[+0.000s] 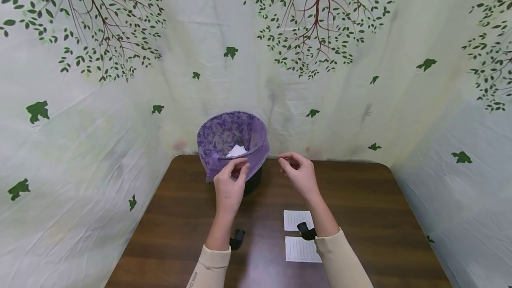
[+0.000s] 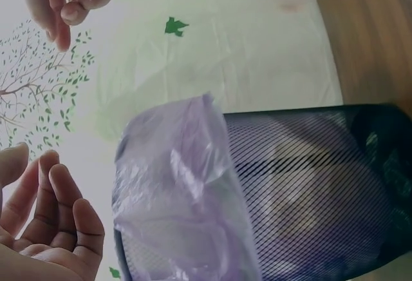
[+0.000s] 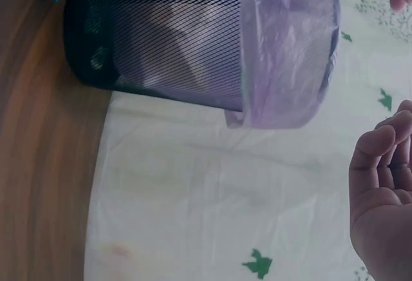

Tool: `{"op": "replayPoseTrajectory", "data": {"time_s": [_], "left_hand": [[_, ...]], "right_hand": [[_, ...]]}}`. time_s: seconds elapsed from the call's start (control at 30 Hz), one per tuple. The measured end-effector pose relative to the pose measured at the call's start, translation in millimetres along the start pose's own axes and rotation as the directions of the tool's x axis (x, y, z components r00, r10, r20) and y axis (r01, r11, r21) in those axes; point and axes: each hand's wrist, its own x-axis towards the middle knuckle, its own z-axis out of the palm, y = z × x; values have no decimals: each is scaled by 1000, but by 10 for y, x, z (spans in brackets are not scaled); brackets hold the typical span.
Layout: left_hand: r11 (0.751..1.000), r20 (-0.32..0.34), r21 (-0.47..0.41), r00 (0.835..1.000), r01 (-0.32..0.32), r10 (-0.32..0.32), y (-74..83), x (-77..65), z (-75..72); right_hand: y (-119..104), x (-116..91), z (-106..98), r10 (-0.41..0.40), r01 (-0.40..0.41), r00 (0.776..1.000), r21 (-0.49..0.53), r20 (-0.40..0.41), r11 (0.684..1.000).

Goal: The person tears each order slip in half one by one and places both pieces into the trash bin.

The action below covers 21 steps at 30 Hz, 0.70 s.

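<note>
A mesh waste bin (image 2: 309, 191) stands at the back of the table, lined with a purple patterned bag (image 1: 224, 132) folded over its rim. Inside lies crumpled white paper (image 1: 237, 150). My left hand (image 1: 231, 188) is raised in front of the bin, overlapping its front rim in the head view; its fingers bend loosely, with a gap between thumb and fingertips. To the right of the bin, my right hand (image 1: 301, 176) hangs in the air, thumb close to its loosely bent fingers. Nothing shows in either hand.
Two lined white paper sheets, a far one (image 1: 296, 220) and a near one (image 1: 301, 249), lie on the brown wooden table (image 1: 180, 234), partly under the right forearm. Cloth with printed trees and leaves (image 1: 256, 57) hangs behind the table and along both sides.
</note>
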Motion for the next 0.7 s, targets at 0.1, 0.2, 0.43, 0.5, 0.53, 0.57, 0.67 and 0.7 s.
{"op": "replayPoseTrajectory", "data": {"time_s": [0.1,0.2,0.43,0.5,0.53,0.57,0.67,0.7], "left_hand": [[1000,12,-9,1000,11,-11,-4,-55,26],[1000,25,-11,999,25,-24,-17,-112,59],[999,55,-8,998,42,-42,-75,-241,180],[998,70,-12,996,56,-55,-90,-280,215],[998,78,-15,995,63,-62,-103,-299,235],[997,83,-16,994,70,-68,-111,-318,252],[996,97,-19,992,83,-81,-147,-367,302],[996,100,-19,992,84,-82,-161,-382,319]], "right_hand": [[31,-61,-65,8,-8,1000,-4,-10,1000],[66,-120,-128,15,-16,1000,-21,-24,1000],[189,-247,-258,42,-43,997,-27,-59,999],[233,-282,-286,57,-59,996,-23,-63,998],[256,-298,-298,63,-65,996,-23,-66,998],[278,-314,-310,69,-71,995,-21,-68,997],[350,-357,-339,91,-93,993,-17,-76,996],[373,-372,-348,97,-99,992,-15,-79,995]]}}
